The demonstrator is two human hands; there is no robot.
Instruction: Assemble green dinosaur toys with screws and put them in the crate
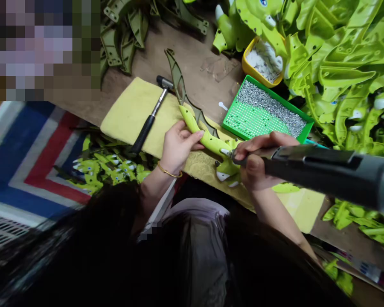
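Note:
A lime-green plastic toy piece (215, 144) with dark olive wing-like parts (178, 79) lies on a yellow cloth pad (124, 108). My left hand (179, 145), with a gold bracelet at the wrist, pinches the green piece near its middle. In my right hand (257, 164) is a black power screwdriver (320, 166), its tip at the right part of the green piece. A black-handled hammer (152, 115) rests on the pad to the left. Beyond my right hand sits a green tray (230, 115) of small metal screws.
Behind the tray stands a yellow container (247, 68) with white bits. Lime-green parts (348, 76) pile up at the right, olive parts (115, 38) at the back left. More green parts (112, 168) lie below the table's left side.

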